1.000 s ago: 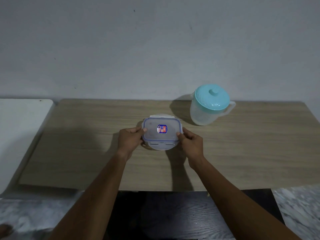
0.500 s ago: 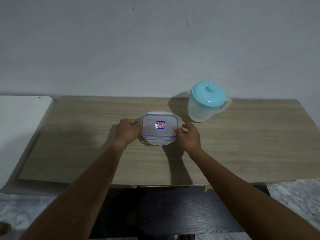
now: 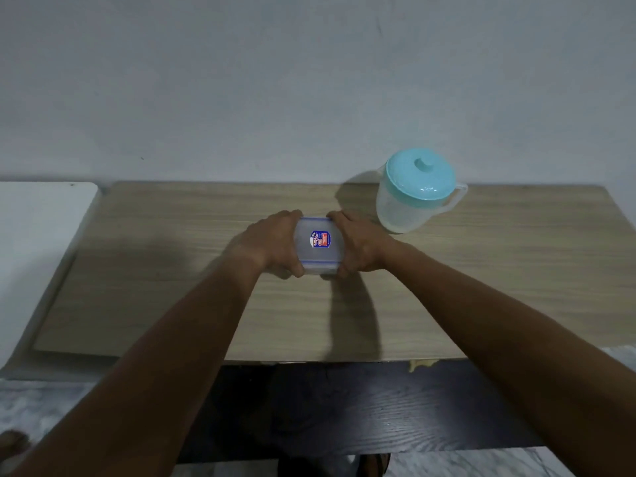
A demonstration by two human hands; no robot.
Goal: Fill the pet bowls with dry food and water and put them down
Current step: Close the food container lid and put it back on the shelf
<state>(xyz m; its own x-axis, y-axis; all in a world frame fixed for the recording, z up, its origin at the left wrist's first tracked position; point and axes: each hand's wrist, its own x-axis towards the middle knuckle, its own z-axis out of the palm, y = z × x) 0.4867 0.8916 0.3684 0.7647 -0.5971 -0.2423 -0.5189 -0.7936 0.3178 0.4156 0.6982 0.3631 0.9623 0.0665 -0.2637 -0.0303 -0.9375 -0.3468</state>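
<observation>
A small clear plastic food container (image 3: 319, 246) with a blue-trimmed snap lid and a red and blue sticker sits near the middle of the wooden table (image 3: 172, 270). My left hand (image 3: 273, 244) grips its left side and my right hand (image 3: 361, 244) grips its right side, fingers curled over the lid's edges. The contents are hidden under the frosted lid. A translucent water pitcher (image 3: 413, 192) with a turquoise lid stands behind and to the right, handle pointing right. No pet bowl is in view.
A grey wall runs just behind the table. A white surface (image 3: 41, 228) adjoins the table's left edge. A dark wooden panel (image 3: 344, 407) lies below the front edge, with pale marbled floor (image 3: 41, 404) on both sides.
Both hands have shifted from pinching the container's front corners to clamping over its left and right sides. The container has turned so its long side runs away from me.
</observation>
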